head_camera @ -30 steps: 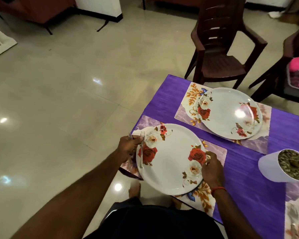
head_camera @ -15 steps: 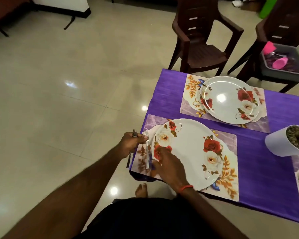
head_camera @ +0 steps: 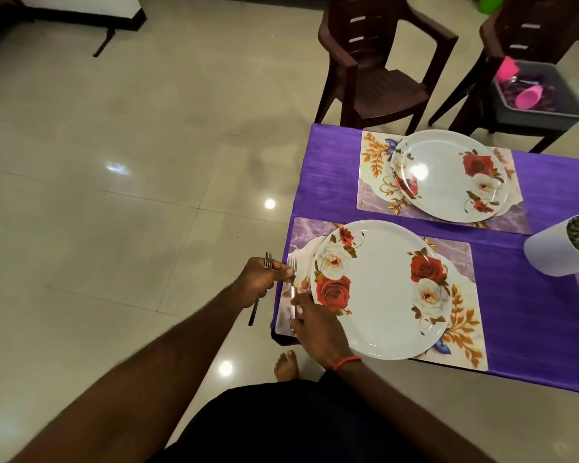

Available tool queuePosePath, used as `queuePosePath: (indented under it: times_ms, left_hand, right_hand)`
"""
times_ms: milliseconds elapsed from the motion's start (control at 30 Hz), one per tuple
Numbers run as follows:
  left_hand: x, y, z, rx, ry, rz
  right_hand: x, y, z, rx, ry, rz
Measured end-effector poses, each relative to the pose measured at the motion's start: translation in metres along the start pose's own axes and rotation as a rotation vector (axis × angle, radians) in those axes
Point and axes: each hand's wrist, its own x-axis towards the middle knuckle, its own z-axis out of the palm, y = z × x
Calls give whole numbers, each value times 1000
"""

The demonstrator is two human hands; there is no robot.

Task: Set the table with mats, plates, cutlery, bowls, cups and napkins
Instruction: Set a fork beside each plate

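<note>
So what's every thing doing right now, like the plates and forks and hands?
Near plate, flat on the near mat, empty.
Far plate, flat on the far mat, empty.
Mat fork, lying left of the near plate.
Right hand, pinching the mat fork's handle.
Left hand, gripping a spare fork.
Grey tub, on a chair, holding pink things.

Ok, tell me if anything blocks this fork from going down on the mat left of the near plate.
Nothing visible does. The fork, its handle in the right hand, sits over a bare strip of the mat beside the near plate. The left hand grips a spare fork clear of the mat.
</note>
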Motion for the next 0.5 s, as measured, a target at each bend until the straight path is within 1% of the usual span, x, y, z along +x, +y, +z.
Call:
queuePosePath:
  times_ms: [133,300,500]
  left_hand:
    - [7,3,7,57,2,41]
    - [19,1,8,112,-2,89]
    - [26,-4,6,233,5,147]
  right_hand:
    - [3,-4,2,-38,7,-21]
    - [8,-4,7,-262,24,-104]
    - [10,1,13,-328,51,-148]
